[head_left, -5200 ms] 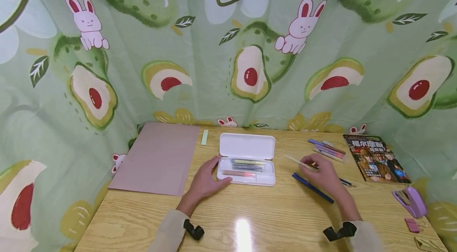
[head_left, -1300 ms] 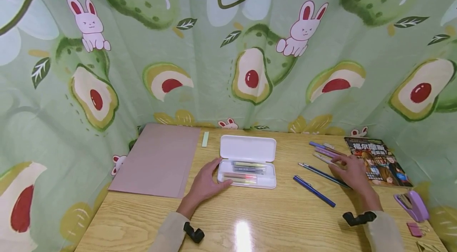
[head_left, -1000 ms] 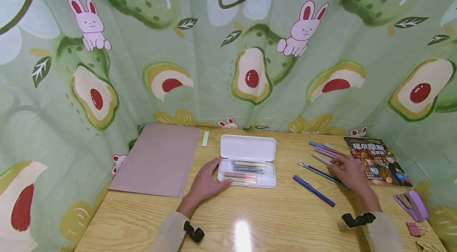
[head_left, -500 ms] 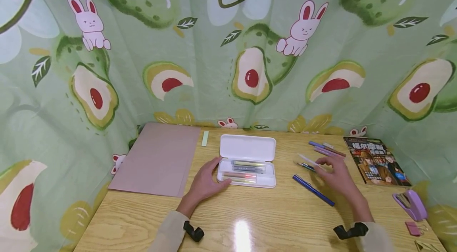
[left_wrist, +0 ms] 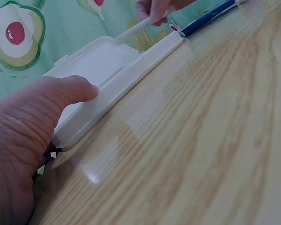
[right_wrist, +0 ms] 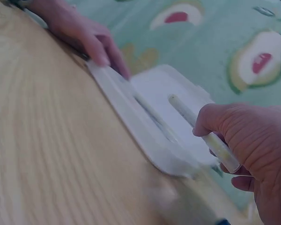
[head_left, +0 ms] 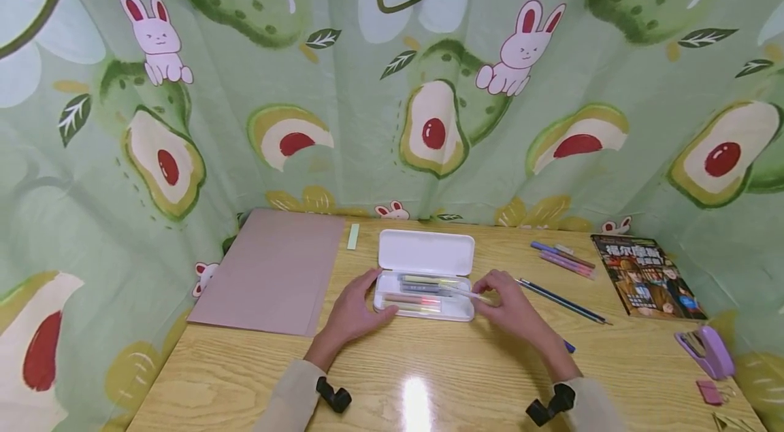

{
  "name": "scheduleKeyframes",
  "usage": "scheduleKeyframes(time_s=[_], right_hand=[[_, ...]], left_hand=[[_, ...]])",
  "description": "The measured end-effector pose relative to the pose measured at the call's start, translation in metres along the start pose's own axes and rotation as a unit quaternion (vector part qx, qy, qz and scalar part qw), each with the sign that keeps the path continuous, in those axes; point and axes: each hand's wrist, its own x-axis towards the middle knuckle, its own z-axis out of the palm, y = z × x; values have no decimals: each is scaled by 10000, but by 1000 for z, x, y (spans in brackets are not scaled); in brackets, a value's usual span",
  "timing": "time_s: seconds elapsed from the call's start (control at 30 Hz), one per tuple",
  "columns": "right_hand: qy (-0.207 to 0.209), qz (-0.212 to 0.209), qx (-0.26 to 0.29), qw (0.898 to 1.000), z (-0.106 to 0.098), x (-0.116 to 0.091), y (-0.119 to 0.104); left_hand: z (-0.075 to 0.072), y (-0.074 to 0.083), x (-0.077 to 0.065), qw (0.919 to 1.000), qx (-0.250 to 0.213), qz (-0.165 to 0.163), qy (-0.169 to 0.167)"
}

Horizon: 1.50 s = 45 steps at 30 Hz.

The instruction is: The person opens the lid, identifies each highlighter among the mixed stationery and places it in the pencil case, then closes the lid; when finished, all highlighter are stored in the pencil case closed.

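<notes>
A white pencil case (head_left: pixel 427 252) lies open at the table's middle, lid tipped back. Several pens lie inside, among them a yellow one (head_left: pixel 425 279) and a red-tipped one (head_left: pixel 409 298). My left hand (head_left: pixel 354 309) grips the case's left end; its thumb (left_wrist: pixel 79 89) lies over the front rim in the left wrist view. My right hand (head_left: pixel 510 306) pinches a pale, translucent-barrelled pen (right_wrist: pixel 182 108) between thumb and fingers. That pen slants over the right part of the case, its far end pointing left.
Two dark pencils (head_left: pixel 566 301) lie right of the case. A blue pen (head_left: pixel 569 346) is mostly hidden by my right forearm. Farther right are several pens (head_left: pixel 566 262), a book (head_left: pixel 649 275), a purple stapler (head_left: pixel 706 350) and a pink clip (head_left: pixel 709 391). A mauve folder (head_left: pixel 269 272) lies left.
The pale pen held earliest now lies in the case's front. My right hand has since picked another pale pen from the right-hand group and brought it left over the case. My left hand stayed put.
</notes>
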Motion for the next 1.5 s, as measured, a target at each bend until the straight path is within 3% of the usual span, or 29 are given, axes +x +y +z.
scheduleKeyframes(time_s=[0.27, 0.53, 0.77, 1.13, 1.5], right_hand=[[-403, -486, -510, 9967, 48, 23, -29], [-749, -337, -714, 9941, 69, 36, -40], [-918, -317, -782, 9922, 74, 39, -38], [-522, -459, -738, 9948, 74, 32, -34], [-662, -289, -516, 9961, 69, 29, -35]], left_hand=[[3, -1, 3, 10000, 7, 48, 34], [4, 0, 4, 9999, 4, 163, 56], [5, 0, 5, 9998, 96, 144, 21], [3, 0, 4, 9999, 39, 127, -9], [2, -1, 2, 10000, 41, 78, 33]])
